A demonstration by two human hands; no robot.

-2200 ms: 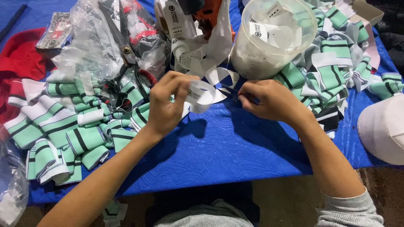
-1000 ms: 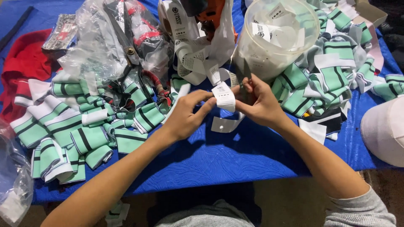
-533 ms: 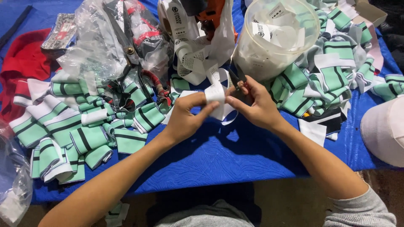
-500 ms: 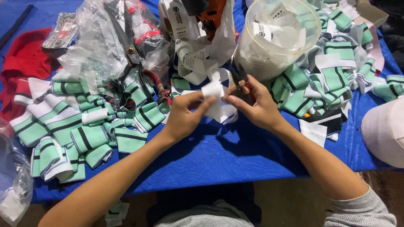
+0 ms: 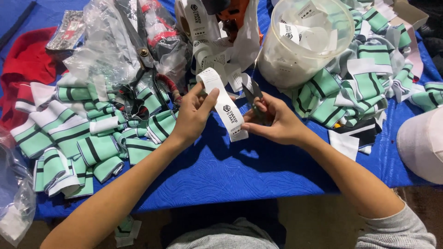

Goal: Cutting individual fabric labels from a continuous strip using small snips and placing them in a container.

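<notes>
A white label strip with small dark printing is held up above the blue quilted worktop. Its upper part is pinched by the left hand, thumb and fingers closed on it, while its lower end is gripped by the fingertips of the right hand. A small pair of snips is also clasped in the right hand, the blades pointing up just beside the strip. Behind the hands, more label tape is seen trailing from a white roll. A clear plastic tub containing cut labels is set behind the right hand. Folded green-and-white striped knit pieces are heaped to the left, with another heap to the right. Crumpled clear plastic bags lie at the back left, near large scissors.
</notes>
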